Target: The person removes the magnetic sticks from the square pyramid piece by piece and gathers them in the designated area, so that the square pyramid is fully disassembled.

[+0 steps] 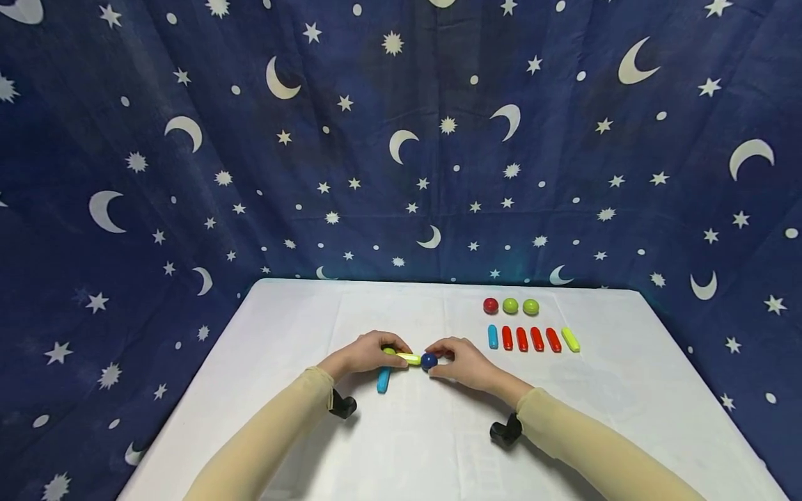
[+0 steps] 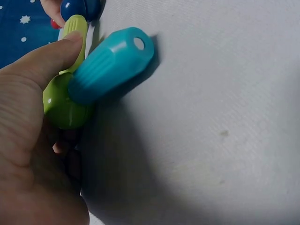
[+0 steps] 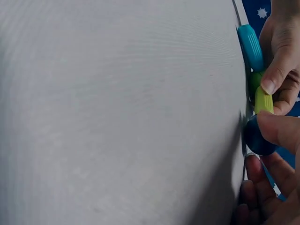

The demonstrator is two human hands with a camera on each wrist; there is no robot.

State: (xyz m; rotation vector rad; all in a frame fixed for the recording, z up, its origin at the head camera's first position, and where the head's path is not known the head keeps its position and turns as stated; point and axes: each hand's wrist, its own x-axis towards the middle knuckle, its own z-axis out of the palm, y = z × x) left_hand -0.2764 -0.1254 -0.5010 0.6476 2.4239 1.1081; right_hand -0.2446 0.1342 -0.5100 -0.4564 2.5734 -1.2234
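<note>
My left hand (image 1: 368, 352) pinches a yellow-green rod (image 1: 410, 359) between thumb and fingers. One end of that rod meets a green ball (image 2: 65, 107), which lies under the left palm. From the same ball a light blue rod (image 2: 112, 63) sticks out at an angle, towards me in the head view. At the rod's other end is a dark blue ball (image 1: 429, 360), gripped by the thumb and fingers of my right hand (image 1: 468, 364). Ball and rod touch; whether they are joined I cannot tell.
Further back on the white table (image 1: 301, 306), to the right, a red ball (image 1: 491, 306) and two green balls (image 1: 521, 307) form a row. Before them lie a light blue rod (image 1: 493, 337), several red rods (image 1: 522, 339) and a yellow-green rod (image 1: 570, 339). A starry blue curtain (image 1: 351, 174) surrounds the table.
</note>
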